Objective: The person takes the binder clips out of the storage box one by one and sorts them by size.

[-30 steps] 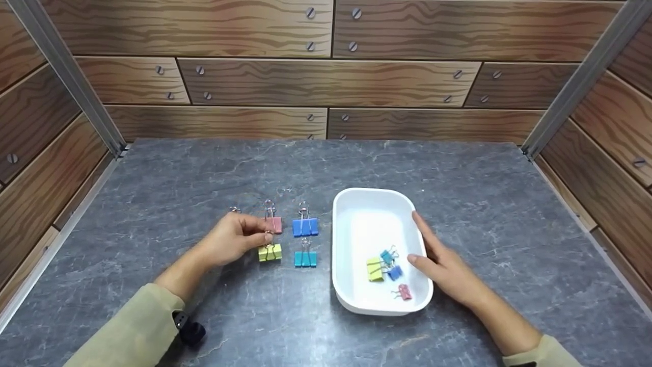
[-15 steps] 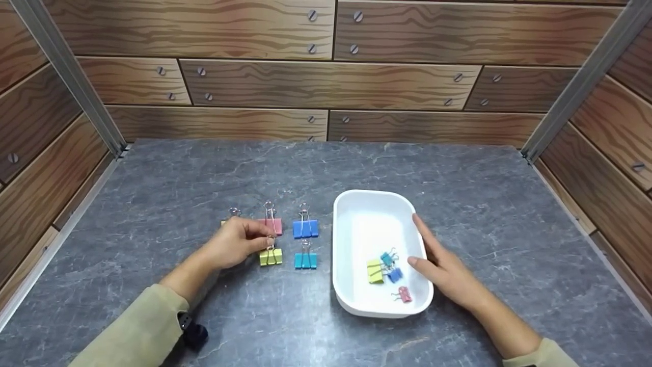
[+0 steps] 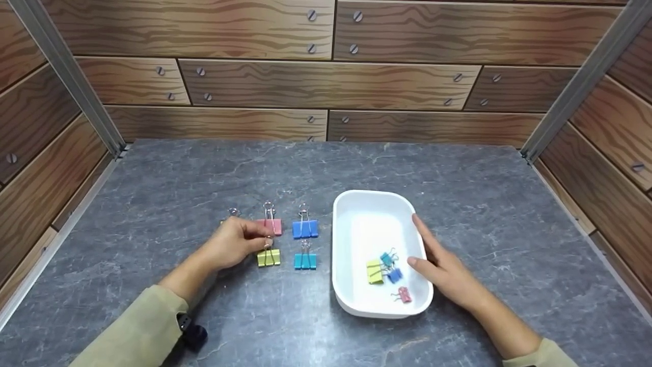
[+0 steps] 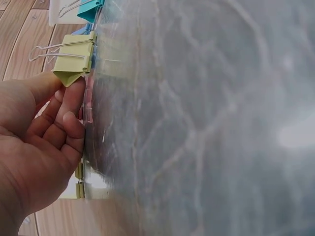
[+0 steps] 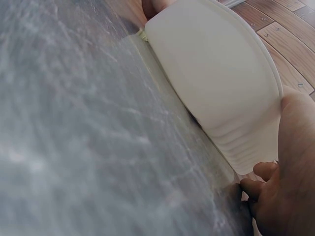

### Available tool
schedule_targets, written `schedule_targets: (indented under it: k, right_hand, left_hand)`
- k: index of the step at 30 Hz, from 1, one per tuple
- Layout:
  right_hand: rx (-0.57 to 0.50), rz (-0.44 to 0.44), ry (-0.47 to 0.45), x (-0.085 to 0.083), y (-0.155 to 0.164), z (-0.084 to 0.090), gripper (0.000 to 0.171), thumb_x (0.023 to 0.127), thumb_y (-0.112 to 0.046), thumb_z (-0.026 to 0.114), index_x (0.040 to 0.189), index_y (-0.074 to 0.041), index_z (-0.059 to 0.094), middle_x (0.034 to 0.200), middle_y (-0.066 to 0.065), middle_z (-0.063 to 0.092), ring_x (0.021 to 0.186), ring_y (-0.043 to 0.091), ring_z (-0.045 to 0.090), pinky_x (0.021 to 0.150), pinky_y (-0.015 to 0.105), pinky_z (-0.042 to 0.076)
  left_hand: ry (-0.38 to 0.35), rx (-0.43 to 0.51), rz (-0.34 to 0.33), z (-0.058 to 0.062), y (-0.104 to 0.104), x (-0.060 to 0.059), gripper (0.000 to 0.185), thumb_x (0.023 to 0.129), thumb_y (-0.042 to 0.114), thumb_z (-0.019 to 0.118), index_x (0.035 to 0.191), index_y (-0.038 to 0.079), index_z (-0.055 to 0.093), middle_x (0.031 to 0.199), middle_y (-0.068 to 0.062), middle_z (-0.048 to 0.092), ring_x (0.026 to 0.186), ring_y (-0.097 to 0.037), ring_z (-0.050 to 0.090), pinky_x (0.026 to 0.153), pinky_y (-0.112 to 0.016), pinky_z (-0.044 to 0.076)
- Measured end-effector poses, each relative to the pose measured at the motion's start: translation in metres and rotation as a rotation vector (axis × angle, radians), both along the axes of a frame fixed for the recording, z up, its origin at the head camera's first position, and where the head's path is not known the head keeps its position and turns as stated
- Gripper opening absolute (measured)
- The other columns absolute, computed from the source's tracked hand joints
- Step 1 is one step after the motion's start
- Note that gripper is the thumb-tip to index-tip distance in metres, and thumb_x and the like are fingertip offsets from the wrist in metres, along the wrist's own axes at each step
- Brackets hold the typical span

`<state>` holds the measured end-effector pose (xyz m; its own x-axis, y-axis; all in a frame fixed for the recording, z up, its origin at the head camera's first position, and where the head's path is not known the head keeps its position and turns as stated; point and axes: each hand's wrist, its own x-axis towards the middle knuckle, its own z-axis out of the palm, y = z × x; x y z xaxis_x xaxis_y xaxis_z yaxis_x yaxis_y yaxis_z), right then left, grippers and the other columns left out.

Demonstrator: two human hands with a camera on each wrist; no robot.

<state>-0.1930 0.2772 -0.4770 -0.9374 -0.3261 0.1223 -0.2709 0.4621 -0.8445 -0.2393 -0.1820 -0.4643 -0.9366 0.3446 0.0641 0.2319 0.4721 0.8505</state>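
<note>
Head view: the left hand [image 3: 232, 245] pinches a yellow clip [image 3: 268, 258], the right hand [image 3: 447, 270] grips a box [image 3: 374, 224]. A careless twist could knock the pink clip [image 3: 275, 226] beside the left hand.

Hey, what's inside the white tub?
The white tub holds a yellow clip, teal clip, blue clip and red clip. The right hand covers part of one side; anything beneath the clips is hidden.

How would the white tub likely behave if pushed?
The white tub would probably slide rather than tip, sitting low and broad on the table. Its unbent rim beside the right hand suggests stiffness. The clips lying inside might shift.
</note>
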Motion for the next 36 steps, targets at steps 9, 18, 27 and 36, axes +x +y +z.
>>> schedule_targets:
  k: [9,18,27,36]
  right_hand:
    - [-0.019,0.008,-0.008,0.000,0.000,-0.001,0.082,0.105,-0.022,0.066,0.171,-0.033,0.018,0.162,0.020,0.045,0.129,0.028,0.061,0.099,0.024,0.052]
    - [-0.016,0.008,-0.003,0.000,-0.001,0.000,0.082,0.105,-0.022,0.067,0.171,-0.031,0.018,0.164,0.020,0.041,0.131,0.030,0.059,0.101,0.024,0.050]
    - [-0.002,-0.006,-0.004,0.000,0.000,0.000,0.082,0.105,-0.024,0.067,0.171,-0.032,0.019,0.163,0.019,0.043,0.131,0.029,0.059,0.101,0.023,0.050]
    - [0.010,-0.007,-0.014,-0.001,0.000,0.001,0.082,0.106,-0.025,0.066,0.171,-0.033,0.018,0.163,0.020,0.043,0.134,0.031,0.058,0.102,0.024,0.049]
  left_hand:
    - [0.006,-0.011,0.017,-0.001,0.001,0.001,0.015,0.093,0.004,0.078,0.108,0.002,0.082,0.107,-0.011,0.080,0.094,-0.016,0.069,0.084,-0.028,0.057]
    - [0.042,-0.018,0.008,0.002,-0.001,0.003,0.018,0.093,0.003,0.078,0.110,0.000,0.081,0.106,-0.013,0.079,0.088,-0.014,0.066,0.078,-0.023,0.054]
    - [0.029,-0.045,0.044,0.005,-0.004,0.004,0.019,0.093,0.000,0.074,0.110,0.002,0.083,0.106,-0.012,0.079,0.083,-0.013,0.063,0.072,-0.022,0.052]
    - [0.062,-0.069,0.038,0.015,-0.009,0.005,0.016,0.093,0.002,0.076,0.107,0.001,0.082,0.106,-0.011,0.079,0.085,-0.014,0.064,0.073,-0.024,0.053]
